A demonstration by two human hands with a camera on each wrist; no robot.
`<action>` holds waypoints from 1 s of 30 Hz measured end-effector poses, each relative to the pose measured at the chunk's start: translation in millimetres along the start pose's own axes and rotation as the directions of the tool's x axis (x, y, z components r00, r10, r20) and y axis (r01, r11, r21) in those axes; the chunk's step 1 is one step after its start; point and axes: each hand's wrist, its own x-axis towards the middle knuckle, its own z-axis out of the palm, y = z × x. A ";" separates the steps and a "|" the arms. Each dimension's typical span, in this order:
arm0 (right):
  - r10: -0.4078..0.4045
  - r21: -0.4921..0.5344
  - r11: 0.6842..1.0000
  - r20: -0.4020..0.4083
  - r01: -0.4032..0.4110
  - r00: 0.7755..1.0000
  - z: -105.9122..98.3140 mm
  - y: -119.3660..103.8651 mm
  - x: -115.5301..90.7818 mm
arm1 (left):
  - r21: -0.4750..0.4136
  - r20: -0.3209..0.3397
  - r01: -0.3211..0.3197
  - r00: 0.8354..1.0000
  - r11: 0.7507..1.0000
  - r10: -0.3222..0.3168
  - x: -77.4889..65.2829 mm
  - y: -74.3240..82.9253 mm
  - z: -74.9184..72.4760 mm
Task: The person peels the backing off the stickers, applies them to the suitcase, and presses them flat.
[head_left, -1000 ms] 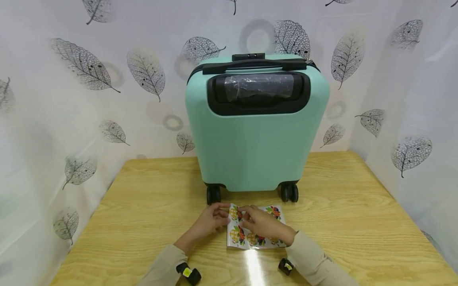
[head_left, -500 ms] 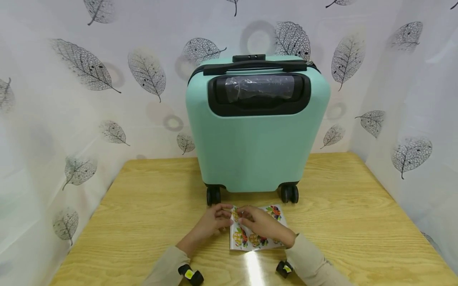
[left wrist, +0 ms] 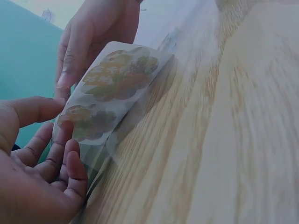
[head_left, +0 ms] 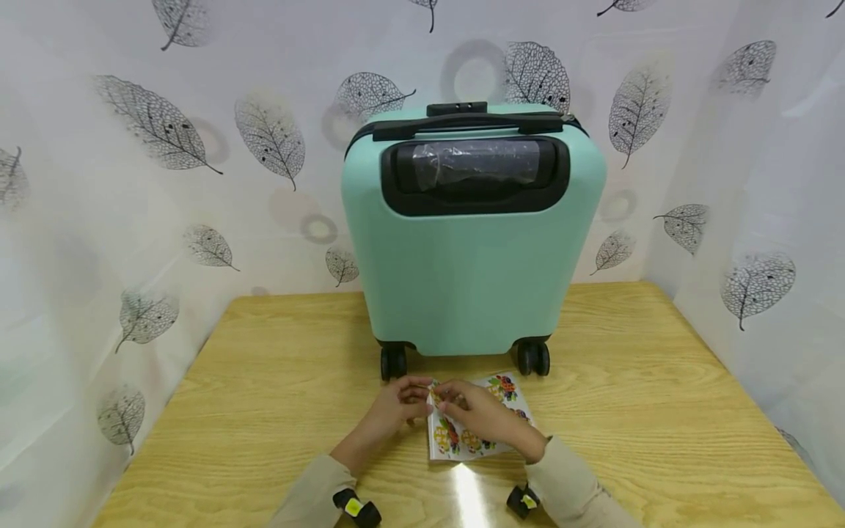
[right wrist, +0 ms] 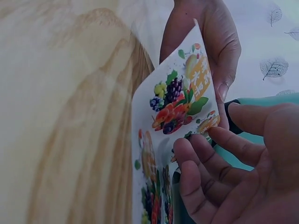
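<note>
A white sheet of fruit-print stickers [head_left: 472, 442] lies partly under both hands, its left part lifted from the table. My left hand [head_left: 391, 409] pinches the sheet's left edge between thumb and index finger, the other fingers bent. From the other side, my right hand [head_left: 485, 414] pinches the upper left corner area, close to the left fingertips. Seen from the left wrist, the sheet [left wrist: 119, 77] stands tilted and shows its pale side. The right wrist view has the bright fruit prints, with the sheet [right wrist: 173, 98] bent and the right fingertips at a sticker's edge.
A mint-green suitcase [head_left: 469, 286] stands upright behind the hands, its black wheels [head_left: 394, 361] close to the sheet. Wooden table [head_left: 277, 381] surrounds the sheet, with a leaf-print curtain [head_left: 277, 242] at the back and sides. Black wrist straps [head_left: 356, 507] sit near both sleeves.
The sheet has shifted slightly right and turned a little, its right side swinging up. The left hand has moved slightly right, nearer the right hand. Both hands stay at the upper left corner area.
</note>
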 end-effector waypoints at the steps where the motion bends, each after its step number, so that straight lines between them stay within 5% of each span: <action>1: 0.003 0.008 1.000 0.000 -0.003 1.000 0.1 0.5 -0.3 | -0.004 0.002 -0.001 1.000 1.000 0.001 0.4 -0.2 0.6; 30: 0.064 0.049 0.997 -0.149 -0.057 0.987 -1.7 1.5 -1.7 | -0.040 0.008 -0.042 0.999 0.998 0.042 5.9 5.2 17.7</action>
